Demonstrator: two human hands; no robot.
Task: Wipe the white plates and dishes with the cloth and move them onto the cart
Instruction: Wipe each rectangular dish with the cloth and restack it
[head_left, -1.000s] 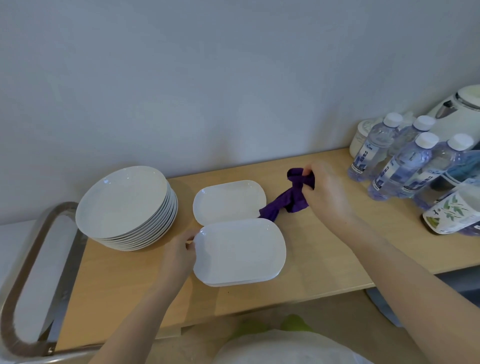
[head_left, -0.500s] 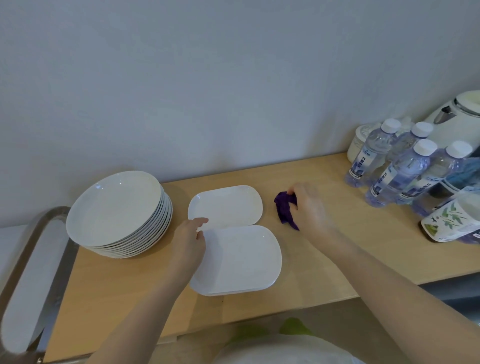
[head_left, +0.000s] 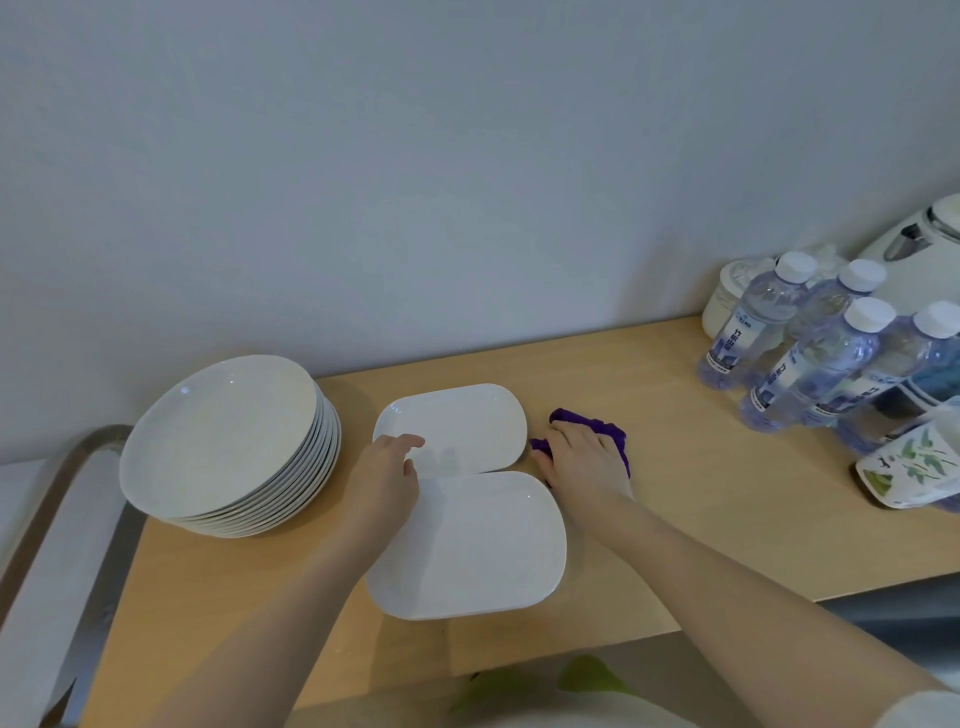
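1. Along a pale wall, a wooden counter (head_left: 675, 493) carries everything; the cart (head_left: 47, 519) waits at its left end.
2. Round plates (head_left: 223, 436) are stacked beside it for short transfers.
3. The oblong dish (head_left: 467, 426) is steadied by the left hand (head_left: 387, 473), its fingers loosely spread and touching the rim.
4. The purple cloth (head_left: 597, 431) is bunched under the right hand (head_left: 584, 462), gathered for wiping.

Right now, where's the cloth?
In the head view the purple cloth lies bunched on the wooden counter under the right hand, just right of the far oblong dish.

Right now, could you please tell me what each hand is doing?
Left hand: open, fingers on the far white oblong dish.
Right hand: gripping the purple cloth.
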